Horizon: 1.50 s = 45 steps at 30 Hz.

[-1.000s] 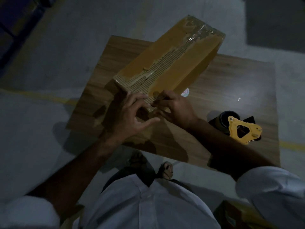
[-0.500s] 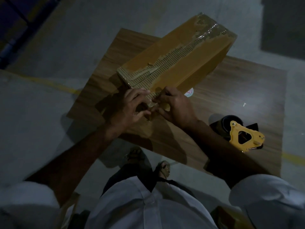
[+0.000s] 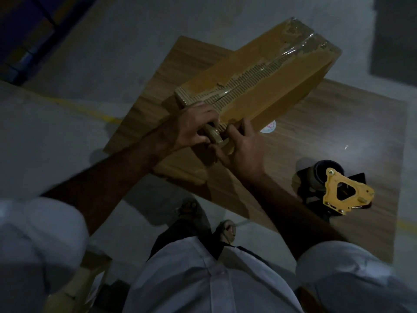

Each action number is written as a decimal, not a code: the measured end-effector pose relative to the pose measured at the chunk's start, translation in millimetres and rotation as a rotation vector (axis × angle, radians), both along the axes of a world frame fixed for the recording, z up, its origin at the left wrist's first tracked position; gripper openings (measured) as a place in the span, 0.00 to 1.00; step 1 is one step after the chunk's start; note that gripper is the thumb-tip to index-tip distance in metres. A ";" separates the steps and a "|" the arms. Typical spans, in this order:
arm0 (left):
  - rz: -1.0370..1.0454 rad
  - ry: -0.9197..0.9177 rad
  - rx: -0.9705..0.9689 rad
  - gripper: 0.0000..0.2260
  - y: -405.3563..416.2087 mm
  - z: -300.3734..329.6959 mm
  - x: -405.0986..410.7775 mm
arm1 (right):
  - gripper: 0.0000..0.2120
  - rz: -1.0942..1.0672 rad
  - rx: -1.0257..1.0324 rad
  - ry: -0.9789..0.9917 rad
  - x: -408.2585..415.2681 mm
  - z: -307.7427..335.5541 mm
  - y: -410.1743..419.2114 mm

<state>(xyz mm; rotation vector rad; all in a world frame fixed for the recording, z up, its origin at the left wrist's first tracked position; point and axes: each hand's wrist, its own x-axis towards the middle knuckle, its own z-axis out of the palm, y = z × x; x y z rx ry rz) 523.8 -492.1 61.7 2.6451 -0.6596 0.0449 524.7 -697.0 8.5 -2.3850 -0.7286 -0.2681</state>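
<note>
The left hand (image 3: pixel 194 126) curls round a peeled tape strip (image 3: pixel 214 134) at the near end of the cardboard box (image 3: pixel 266 91); the right hand (image 3: pixel 244 146) pinches the same strip. The box's long axis runs from 7 to 1 o'clock, and its top seam is torn to bare corrugation. It lies on a wooden table (image 3: pixel 338 132), with a tape dispenser (image 3: pixel 338 190) at 4 o'clock and a grey concrete floor (image 3: pixel 112 41) around.

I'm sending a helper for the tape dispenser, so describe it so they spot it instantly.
Find the wooden table with the long cardboard box. On its right side, apart from the box, lies the tape dispenser: the only thing with a bright yellow frame.
</note>
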 end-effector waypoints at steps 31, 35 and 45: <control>-0.016 0.100 -0.101 0.35 84.3 -9.6 35.6 | 0.32 -0.520 0.018 0.331 -28.8 29.1 23.3; -0.138 0.156 -0.150 0.35 55.5 -16.3 11.8 | 0.28 -0.643 -0.065 0.354 -29.2 42.7 -7.2; -0.462 0.151 -0.249 0.25 5.8 -24.1 27.9 | 0.31 -0.492 -0.107 0.320 -57.6 53.0 -20.6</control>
